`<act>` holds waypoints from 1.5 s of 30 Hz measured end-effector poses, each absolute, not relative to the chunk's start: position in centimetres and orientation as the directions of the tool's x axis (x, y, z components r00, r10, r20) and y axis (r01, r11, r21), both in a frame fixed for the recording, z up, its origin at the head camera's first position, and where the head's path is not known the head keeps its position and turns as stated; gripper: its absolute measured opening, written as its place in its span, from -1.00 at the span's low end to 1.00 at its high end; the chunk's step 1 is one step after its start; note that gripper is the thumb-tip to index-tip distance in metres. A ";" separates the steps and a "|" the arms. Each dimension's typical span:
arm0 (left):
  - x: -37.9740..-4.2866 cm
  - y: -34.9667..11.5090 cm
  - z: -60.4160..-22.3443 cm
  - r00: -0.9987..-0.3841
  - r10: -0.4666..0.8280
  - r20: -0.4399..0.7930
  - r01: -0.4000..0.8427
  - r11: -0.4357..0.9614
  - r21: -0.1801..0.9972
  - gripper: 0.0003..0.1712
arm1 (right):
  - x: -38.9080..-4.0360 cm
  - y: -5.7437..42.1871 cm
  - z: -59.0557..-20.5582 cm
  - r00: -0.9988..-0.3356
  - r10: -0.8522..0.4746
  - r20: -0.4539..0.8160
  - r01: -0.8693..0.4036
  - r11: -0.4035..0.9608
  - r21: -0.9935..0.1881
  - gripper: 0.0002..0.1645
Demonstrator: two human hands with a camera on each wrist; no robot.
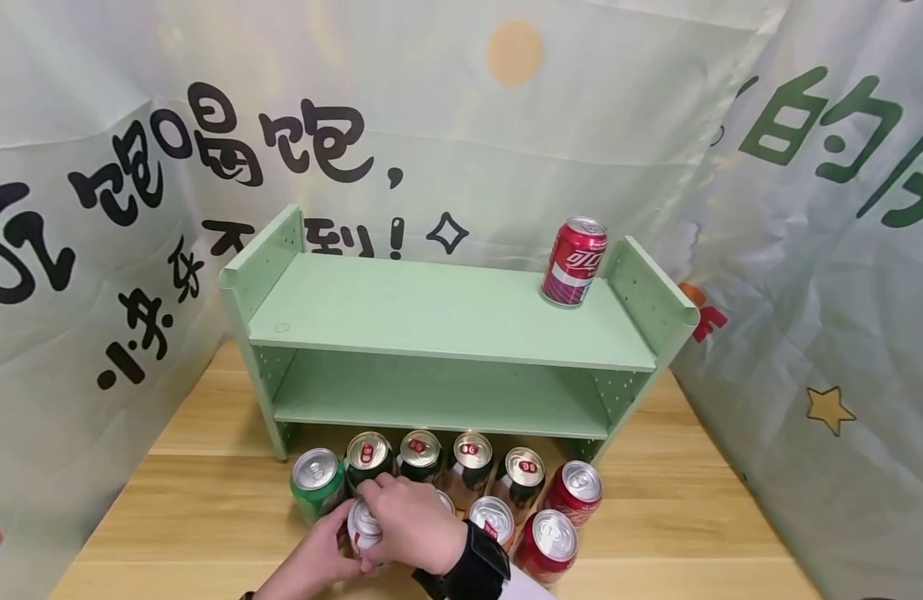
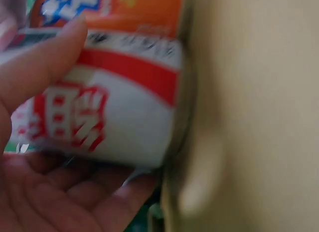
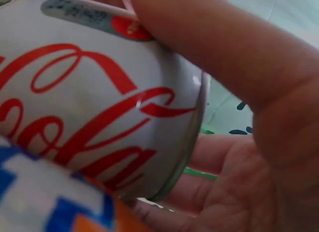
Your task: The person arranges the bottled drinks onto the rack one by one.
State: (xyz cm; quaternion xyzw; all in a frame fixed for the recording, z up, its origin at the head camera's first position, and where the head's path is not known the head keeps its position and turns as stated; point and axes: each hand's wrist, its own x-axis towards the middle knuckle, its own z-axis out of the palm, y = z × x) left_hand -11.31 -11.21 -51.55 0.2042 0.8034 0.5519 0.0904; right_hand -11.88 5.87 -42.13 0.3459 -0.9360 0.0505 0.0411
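Observation:
A white soda can with red Cola lettering (image 1: 363, 527) stands in the front row on the table. My left hand (image 1: 322, 550) holds its side, thumb and fingers around it in the left wrist view. From above and the right, my right hand (image 1: 412, 521) also grips this can (image 3: 99, 87), thumb on one side and fingers on the other. Beside it is an orange can with blue and white print (image 2: 144, 15), partly hidden in the head view. To the left stands a green can (image 1: 316, 483).
Behind the hands stand several black cans (image 1: 471, 467) with silver lids. Two red cans (image 1: 551, 546) are at the right. A green two-tier shelf (image 1: 431, 312) stands farther back, with a red-purple can (image 1: 574, 262) on top. Printed cloth (image 1: 619, 108) hangs around the wooden table (image 1: 679, 517).

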 end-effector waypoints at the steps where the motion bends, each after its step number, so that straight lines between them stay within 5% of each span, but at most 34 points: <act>1: -11.2 -11.0 -51.6 -0.904 0.423 0.068 0.211 0.303 0.929 -0.17 | -11.9 5.8 -42.1 -0.754 -0.648 0.105 -0.655 0.753 -0.060 -0.29; 6: -10.8 -10.1 -51.9 -0.927 0.374 -0.012 0.104 0.289 0.952 -0.03 | -12.1 5.7 -42.3 -0.741 -0.664 0.101 -0.670 0.742 -0.034 -0.35; 24: -8.5 -11.5 -48.9 -0.944 0.331 0.001 0.112 0.316 0.942 -0.05 | -11.4 5.7 -39.7 -0.696 -0.710 0.107 -0.716 0.675 -0.178 -0.36; 31: -8.7 -11.3 -46.9 -0.979 0.195 0.062 0.141 0.420 0.897 -0.06 | -11.9 5.9 -37.6 -0.693 -0.707 0.141 -0.718 0.658 -0.229 -0.29; 39: -9.3 -11.2 -45.5 -0.974 0.151 0.166 0.216 0.433 0.875 -0.11 | -12.2 6.5 -36.8 -0.738 -0.659 0.145 -0.642 0.620 -0.451 -0.14; 45: -8.7 -11.2 -44.3 -0.959 0.089 0.271 0.276 0.527 0.804 -0.09 | -11.9 7.8 -37.3 -0.743 -0.641 0.193 -0.539 0.401 -0.741 0.11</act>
